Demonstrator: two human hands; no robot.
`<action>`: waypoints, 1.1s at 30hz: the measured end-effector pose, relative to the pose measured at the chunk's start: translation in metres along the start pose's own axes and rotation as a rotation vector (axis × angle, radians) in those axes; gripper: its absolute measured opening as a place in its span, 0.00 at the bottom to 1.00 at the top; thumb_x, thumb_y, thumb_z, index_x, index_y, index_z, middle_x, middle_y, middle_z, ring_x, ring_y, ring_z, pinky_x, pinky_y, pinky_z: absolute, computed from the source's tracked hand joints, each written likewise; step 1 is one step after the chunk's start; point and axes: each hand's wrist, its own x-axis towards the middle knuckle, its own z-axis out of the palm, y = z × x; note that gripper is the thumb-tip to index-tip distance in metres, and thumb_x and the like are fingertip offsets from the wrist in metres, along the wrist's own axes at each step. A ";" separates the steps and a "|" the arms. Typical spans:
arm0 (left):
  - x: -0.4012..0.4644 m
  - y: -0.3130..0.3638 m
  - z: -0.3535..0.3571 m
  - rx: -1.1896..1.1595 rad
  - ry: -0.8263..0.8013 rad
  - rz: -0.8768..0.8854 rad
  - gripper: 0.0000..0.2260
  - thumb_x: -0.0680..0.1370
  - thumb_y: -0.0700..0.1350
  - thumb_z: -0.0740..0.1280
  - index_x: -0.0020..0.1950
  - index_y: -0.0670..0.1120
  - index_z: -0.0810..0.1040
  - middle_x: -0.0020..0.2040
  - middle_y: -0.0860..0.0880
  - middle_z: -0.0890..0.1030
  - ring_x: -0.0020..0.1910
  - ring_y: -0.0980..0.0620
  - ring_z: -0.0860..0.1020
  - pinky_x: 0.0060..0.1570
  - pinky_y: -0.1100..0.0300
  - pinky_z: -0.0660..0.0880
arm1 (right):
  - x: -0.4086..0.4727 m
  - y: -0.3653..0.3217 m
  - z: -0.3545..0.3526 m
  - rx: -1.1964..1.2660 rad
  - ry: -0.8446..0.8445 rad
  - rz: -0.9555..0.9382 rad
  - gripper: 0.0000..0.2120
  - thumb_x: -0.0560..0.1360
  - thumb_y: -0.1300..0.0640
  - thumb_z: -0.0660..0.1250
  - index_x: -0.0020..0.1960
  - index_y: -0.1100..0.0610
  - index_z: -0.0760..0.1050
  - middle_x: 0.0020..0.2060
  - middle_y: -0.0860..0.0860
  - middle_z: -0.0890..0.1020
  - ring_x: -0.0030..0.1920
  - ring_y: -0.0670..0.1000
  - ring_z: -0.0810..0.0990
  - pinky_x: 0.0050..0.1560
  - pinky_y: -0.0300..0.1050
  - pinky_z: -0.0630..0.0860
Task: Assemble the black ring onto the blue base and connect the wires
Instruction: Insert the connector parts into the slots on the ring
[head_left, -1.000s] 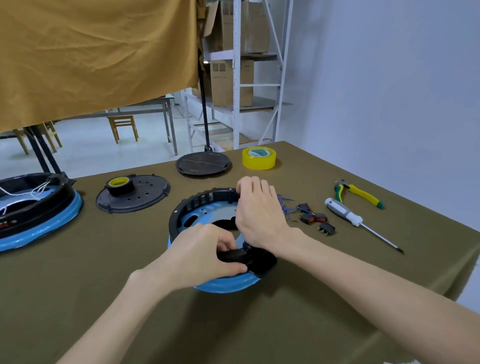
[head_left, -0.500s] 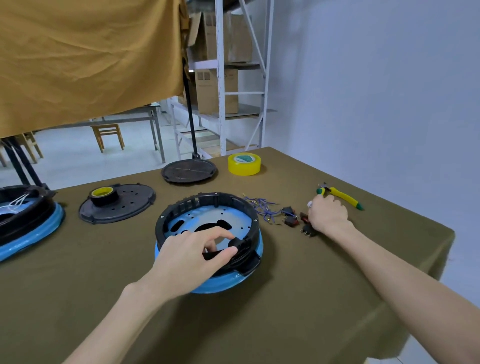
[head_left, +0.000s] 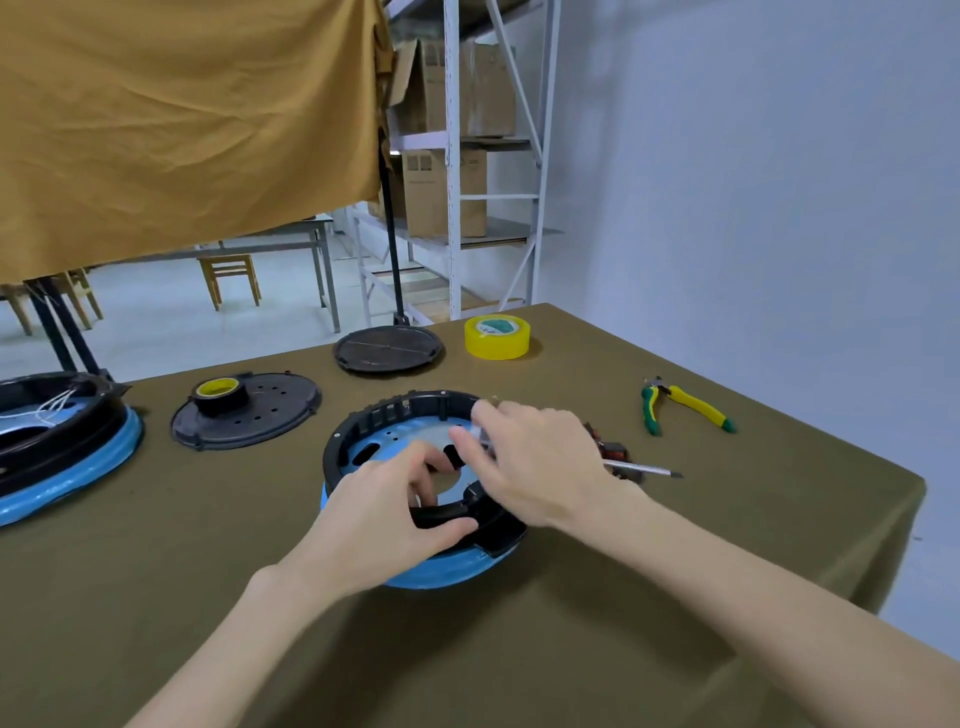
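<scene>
At centre: I see the black ring (head_left: 410, 410) seated on the blue base (head_left: 441, 569), mid-counter (head_left: 675, 545), well back from every edge.
Left hand: my left hand (head_left: 384, 514) grips the ring's near rim, thumb outside, fingers (head_left: 423, 467) curled inside.
Right hand: my right hand (head_left: 540, 462) hovers over the ring's right side, fingers clamped on a screwdriver (head_left: 644, 469) whose shaft points right.
Wires: small red-and-black parts (head_left: 613, 452) lie just right of the ring; their wires I cannot make out.
Right edge: pliers (head_left: 680, 408) rest near the counter's right side.
Far edge: yellow tape roll (head_left: 497, 336) and dark disc (head_left: 388, 349).
Left: perforated black plate (head_left: 249, 413) carrying a small tape roll (head_left: 218, 391); a second black-and-blue unit (head_left: 62, 447) at the left border.
Open room: bare cloth lies between the base and the near edge.
</scene>
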 end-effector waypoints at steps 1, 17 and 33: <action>-0.001 0.000 0.000 -0.012 0.013 -0.009 0.24 0.66 0.75 0.67 0.55 0.65 0.70 0.49 0.69 0.77 0.46 0.64 0.78 0.36 0.67 0.71 | -0.002 -0.004 0.006 -0.079 -0.016 -0.071 0.18 0.83 0.45 0.44 0.51 0.53 0.69 0.38 0.49 0.71 0.31 0.53 0.72 0.27 0.46 0.63; 0.007 -0.005 0.000 -0.023 -0.030 -0.039 0.23 0.66 0.68 0.77 0.46 0.62 0.67 0.36 0.57 0.80 0.44 0.62 0.77 0.39 0.66 0.74 | -0.011 -0.026 0.008 -0.151 -0.010 -0.004 0.19 0.86 0.49 0.49 0.51 0.53 0.77 0.44 0.49 0.69 0.30 0.55 0.74 0.28 0.50 0.67; -0.001 0.004 0.008 0.221 0.047 0.025 0.22 0.72 0.77 0.58 0.56 0.64 0.72 0.35 0.61 0.77 0.34 0.63 0.76 0.31 0.68 0.66 | -0.014 0.014 0.029 0.271 0.166 0.170 0.07 0.84 0.52 0.62 0.51 0.52 0.76 0.40 0.48 0.72 0.39 0.55 0.78 0.33 0.53 0.76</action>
